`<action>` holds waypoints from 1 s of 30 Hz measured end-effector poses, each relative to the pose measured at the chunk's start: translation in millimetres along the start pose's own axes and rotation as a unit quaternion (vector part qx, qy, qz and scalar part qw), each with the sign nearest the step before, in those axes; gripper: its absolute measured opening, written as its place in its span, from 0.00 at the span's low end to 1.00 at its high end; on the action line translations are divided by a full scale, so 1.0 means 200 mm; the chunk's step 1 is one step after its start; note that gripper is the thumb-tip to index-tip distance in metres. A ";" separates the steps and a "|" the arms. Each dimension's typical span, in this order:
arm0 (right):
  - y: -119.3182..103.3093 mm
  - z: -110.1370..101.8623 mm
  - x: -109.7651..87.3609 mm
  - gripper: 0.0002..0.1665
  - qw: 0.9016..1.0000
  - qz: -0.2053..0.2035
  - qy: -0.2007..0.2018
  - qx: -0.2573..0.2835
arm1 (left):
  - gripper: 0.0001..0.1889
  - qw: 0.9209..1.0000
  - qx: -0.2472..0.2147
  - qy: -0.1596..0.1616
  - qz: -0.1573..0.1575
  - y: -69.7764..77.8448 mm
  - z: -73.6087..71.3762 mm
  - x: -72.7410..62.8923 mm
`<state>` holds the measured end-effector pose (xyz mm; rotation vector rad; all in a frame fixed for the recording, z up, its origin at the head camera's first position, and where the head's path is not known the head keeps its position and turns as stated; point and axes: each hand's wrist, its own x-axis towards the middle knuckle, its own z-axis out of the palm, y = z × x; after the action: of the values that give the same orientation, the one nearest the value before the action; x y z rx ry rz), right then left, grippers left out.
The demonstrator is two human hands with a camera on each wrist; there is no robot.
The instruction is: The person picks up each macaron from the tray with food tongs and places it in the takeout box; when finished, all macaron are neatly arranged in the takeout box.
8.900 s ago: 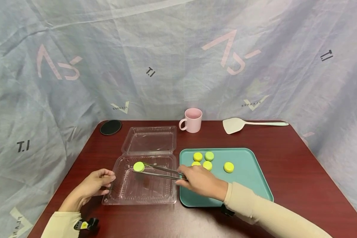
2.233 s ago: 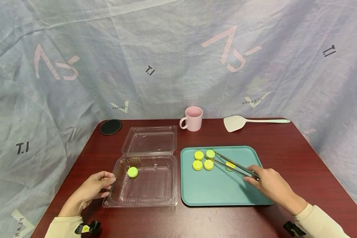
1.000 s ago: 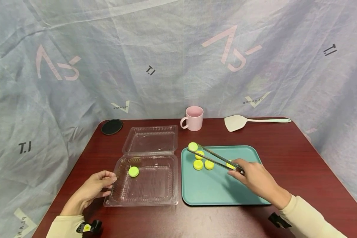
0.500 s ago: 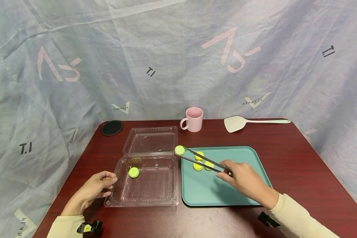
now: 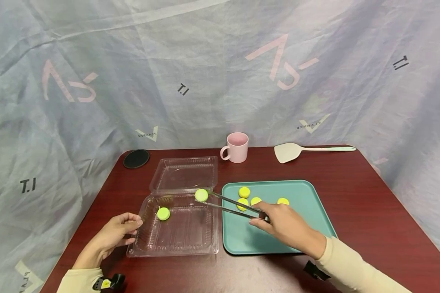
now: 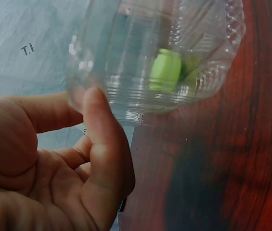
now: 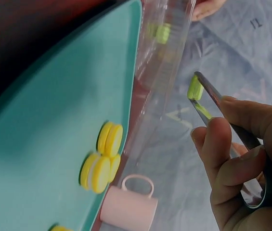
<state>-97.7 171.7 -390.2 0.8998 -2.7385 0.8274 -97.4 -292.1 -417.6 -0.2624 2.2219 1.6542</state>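
My right hand (image 5: 287,226) grips metal tongs (image 7: 213,91), which hold a light green macaron (image 5: 201,195) between their tips. In the head view this macaron hangs over the back right part of the base of a clear plastic container (image 5: 185,234), whose lid lies folded open behind it. Another green macaron (image 6: 166,70) lies inside the base, toward its left. At the container's left rim, my left hand (image 5: 113,236) pinches the edge between thumb and fingers. Several yellow macarons (image 5: 244,192) lie on the teal tray (image 5: 249,242) to the right, partly covered by the tongs and right hand.
Behind the tray stands a pink mug (image 5: 237,147), its handle toward the left. A white spatula (image 5: 287,153) lies at the table's back right. The round black coaster (image 5: 136,158) is at the back left corner. A grey cloth (image 5: 205,81) hangs behind the table.
The tongs picked the second green macaron off the tray, and my right hand has carried it left over the container. The first was set down in the container earlier. My left hand stays at the rim.
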 end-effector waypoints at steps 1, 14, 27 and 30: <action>-0.01 0.01 0.00 0.15 1.000 -0.004 -0.005 0.004 | 0.14 1.000 0.001 0.000 0.001 0.00 0.00 0.00; -0.09 0.08 0.04 0.13 0.999 -0.032 -0.026 0.023 | 0.12 1.000 -0.001 -0.001 0.005 -0.01 0.00 -0.01; -0.19 0.14 0.11 0.13 0.995 -0.071 -0.062 0.036 | 0.11 1.000 -0.007 0.001 0.004 -0.02 0.00 0.00; -0.21 0.16 0.12 0.14 0.993 -0.086 -0.065 0.037 | 0.11 1.000 -0.007 0.002 0.002 -0.02 0.00 0.00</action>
<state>-92.1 113.6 -390.8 1.2266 -2.7026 0.8720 -96.7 -293.5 -421.6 -0.2634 2.2156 1.6738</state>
